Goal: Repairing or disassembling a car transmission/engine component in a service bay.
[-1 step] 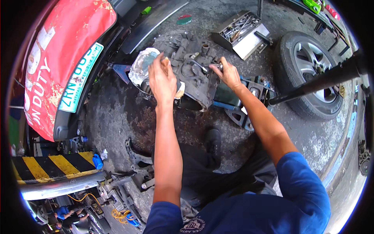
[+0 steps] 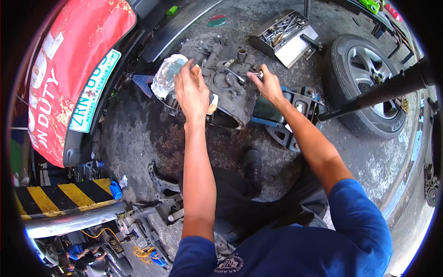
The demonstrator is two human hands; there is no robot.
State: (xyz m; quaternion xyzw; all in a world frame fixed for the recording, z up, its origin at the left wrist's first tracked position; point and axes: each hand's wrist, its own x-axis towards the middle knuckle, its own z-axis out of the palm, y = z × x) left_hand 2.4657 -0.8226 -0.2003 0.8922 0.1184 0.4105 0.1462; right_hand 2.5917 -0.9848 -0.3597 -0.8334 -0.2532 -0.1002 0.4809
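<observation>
A greasy metal gearbox housing [image 2: 224, 106] stands on the floor in front of me. My left hand [image 2: 192, 92] is over its left part, fingers curled around something small and brownish that I cannot make out, beside a crumpled silvery wrapping [image 2: 164, 76]. My right hand [image 2: 267, 84] is closed on a metal tool [image 2: 260, 74] at the housing's right side, near a curved hose. Part of the housing is hidden behind my left hand.
An open toolbox [image 2: 281, 32] lies behind. At right are a wheel [image 2: 346, 111], a black pole [image 2: 378, 90] and a jack [image 2: 281, 136]. A red-covered car bumper [image 2: 78, 46], striped barrier [image 2: 69, 196] and loose parts are at left. Two people work at lower left.
The scene sits very slightly higher in the picture. Both hands keep nearly the same grip and place on the housing.
</observation>
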